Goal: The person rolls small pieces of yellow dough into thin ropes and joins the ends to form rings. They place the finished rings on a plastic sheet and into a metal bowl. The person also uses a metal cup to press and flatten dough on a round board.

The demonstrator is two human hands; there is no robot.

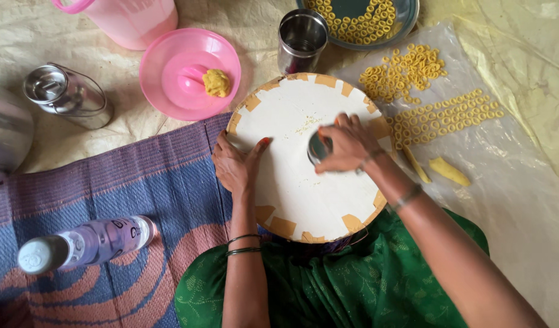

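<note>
White round board [291,182] lies on the lap, the left hand [235,167] resting open against its edge while the right hand [347,146] has its grip closed around a small steel tool [319,149] at mid-board.

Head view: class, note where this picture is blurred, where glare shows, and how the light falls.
Head view: soft, even light, faint shadows; the right hand and the small steel object it grips are slightly motion-blurred; glare on the steel tumbler and lidded steel can; bottle looms large and soft at the frame edge.
</note>
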